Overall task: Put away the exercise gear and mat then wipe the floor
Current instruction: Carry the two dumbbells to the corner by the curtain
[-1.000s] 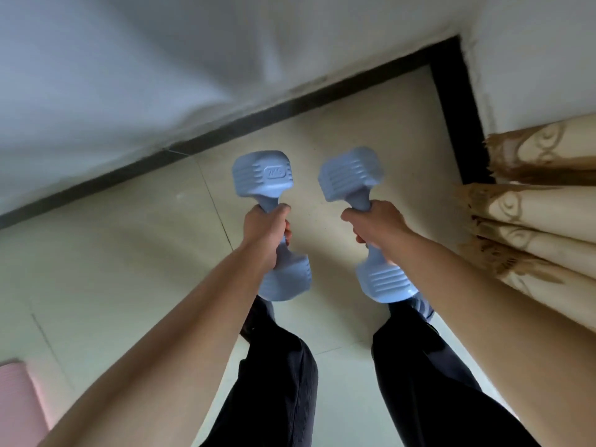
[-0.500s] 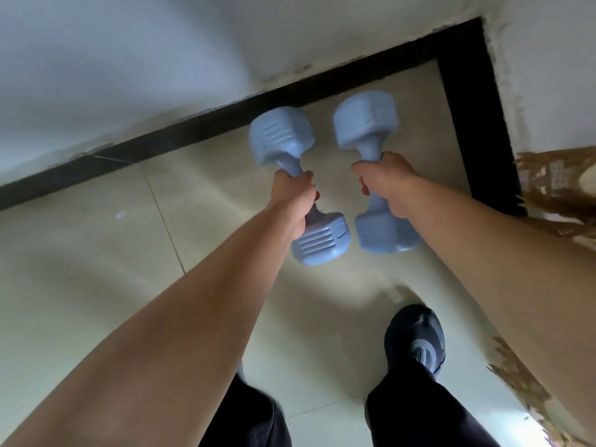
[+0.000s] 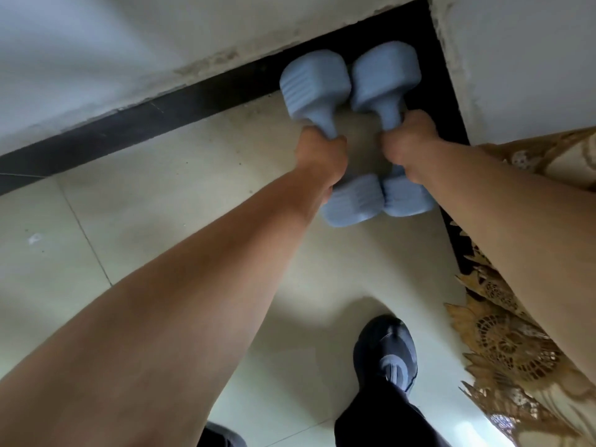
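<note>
Two pale blue dumbbells lie side by side, low in the corner of the room. My left hand [image 3: 321, 158] grips the handle of the left dumbbell [image 3: 314, 82]. My right hand [image 3: 409, 143] grips the handle of the right dumbbell [image 3: 385, 74]. The near heads of both dumbbells touch each other by the cream tiled floor [image 3: 161, 204]. Their far heads sit over the black skirting [image 3: 193, 101]. Whether the dumbbells rest on the floor I cannot tell. The mat is out of view.
White walls [image 3: 129, 43] meet in the corner just behind the dumbbells. A gold patterned curtain [image 3: 509, 343] hangs along the right side. My dark shoe [image 3: 385, 353] stands on the tiles below the dumbbells. Open floor lies to the left.
Both hands have carried the dumbbells forward and down into the corner, and brought them together until their near heads touch. The view has closed in on the corner.
</note>
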The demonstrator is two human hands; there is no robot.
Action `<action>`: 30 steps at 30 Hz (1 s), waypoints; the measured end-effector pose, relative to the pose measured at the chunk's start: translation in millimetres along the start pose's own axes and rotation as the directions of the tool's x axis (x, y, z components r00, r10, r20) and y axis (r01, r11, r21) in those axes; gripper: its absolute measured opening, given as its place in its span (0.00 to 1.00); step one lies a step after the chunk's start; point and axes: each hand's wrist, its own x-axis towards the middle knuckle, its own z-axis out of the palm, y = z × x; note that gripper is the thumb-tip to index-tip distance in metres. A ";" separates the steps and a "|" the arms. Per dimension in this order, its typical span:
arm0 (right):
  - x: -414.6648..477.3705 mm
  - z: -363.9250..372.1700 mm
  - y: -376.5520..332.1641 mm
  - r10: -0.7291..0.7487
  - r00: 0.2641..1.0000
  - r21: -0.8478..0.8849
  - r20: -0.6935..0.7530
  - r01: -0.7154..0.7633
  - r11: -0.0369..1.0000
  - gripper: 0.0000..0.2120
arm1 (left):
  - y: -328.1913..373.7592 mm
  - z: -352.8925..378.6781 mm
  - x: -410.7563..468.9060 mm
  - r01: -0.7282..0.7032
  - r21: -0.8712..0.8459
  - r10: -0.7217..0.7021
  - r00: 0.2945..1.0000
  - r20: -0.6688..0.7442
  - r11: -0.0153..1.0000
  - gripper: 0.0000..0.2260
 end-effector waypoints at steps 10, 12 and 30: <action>3.8 -17.6 -19.9 -0.104 0.994 -0.153 0.035 0.108 0.982 0.21 | 4.9 -0.8 -2.7 -0.022 0.104 0.014 0.996 0.084 0.994 0.12; -1.5 -23.7 -24.1 -0.105 0.991 -0.194 0.081 0.119 0.974 0.21 | 6.6 -3.8 -5.9 -0.016 0.135 0.002 0.995 0.105 0.991 0.12; -24.9 -27.1 -15.1 -0.213 0.960 -0.216 0.182 0.250 0.944 0.24 | 7.2 -13.1 -23.2 0.000 0.328 -0.015 0.999 0.043 0.945 0.17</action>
